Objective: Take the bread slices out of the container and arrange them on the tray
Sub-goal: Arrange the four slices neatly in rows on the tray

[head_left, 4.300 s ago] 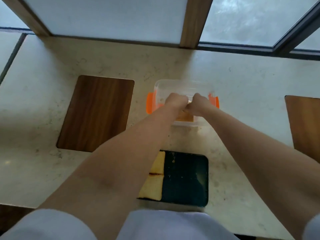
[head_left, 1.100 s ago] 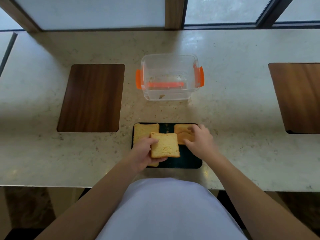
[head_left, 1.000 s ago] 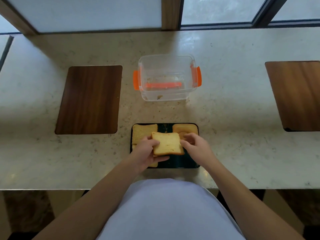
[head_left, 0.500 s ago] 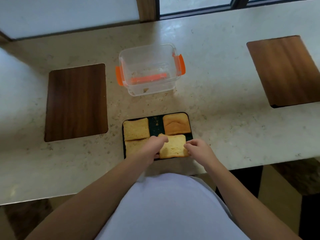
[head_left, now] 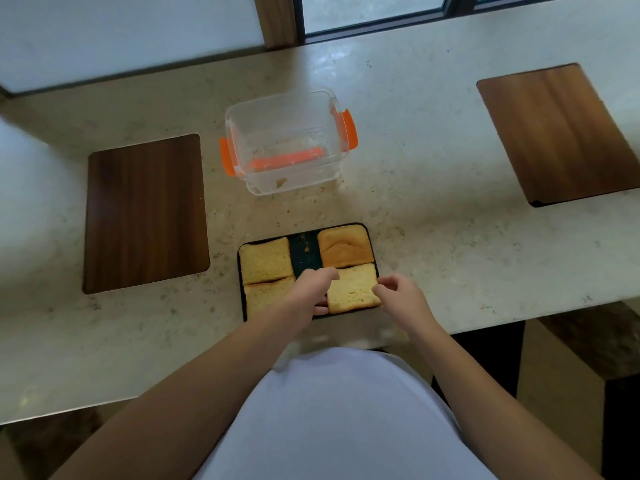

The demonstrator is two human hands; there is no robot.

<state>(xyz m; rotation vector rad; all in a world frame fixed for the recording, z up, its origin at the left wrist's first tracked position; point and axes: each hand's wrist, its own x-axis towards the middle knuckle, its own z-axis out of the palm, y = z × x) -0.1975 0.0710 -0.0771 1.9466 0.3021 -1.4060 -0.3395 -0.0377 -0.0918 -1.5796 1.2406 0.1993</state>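
A person in a pale shirt leans over a speckled stone tabletop (head_left: 433,216), both hands at a dark tray (head_left: 306,252) near its front edge. Four bread slices lie flat on the tray: a far-left slice (head_left: 265,259), a browner far-right slice (head_left: 343,247), a near-left slice (head_left: 266,296) partly under the left forearm, and a near-right slice (head_left: 351,289). The left hand (head_left: 304,296) rests at the near-right slice's left edge, fingers curled loosely against it; the right hand (head_left: 398,296) touches its right edge with fingertips pinched together (whether either hand truly grips the slice cannot be told). A bare strip of tray shows between the two far slices. Beyond the tray stands a clear plastic container (head_left: 287,140) with orange clips, holding only crumbs. Two wooden boards, a left board (head_left: 145,213) and a right board (head_left: 557,133), lie well apart on either side.
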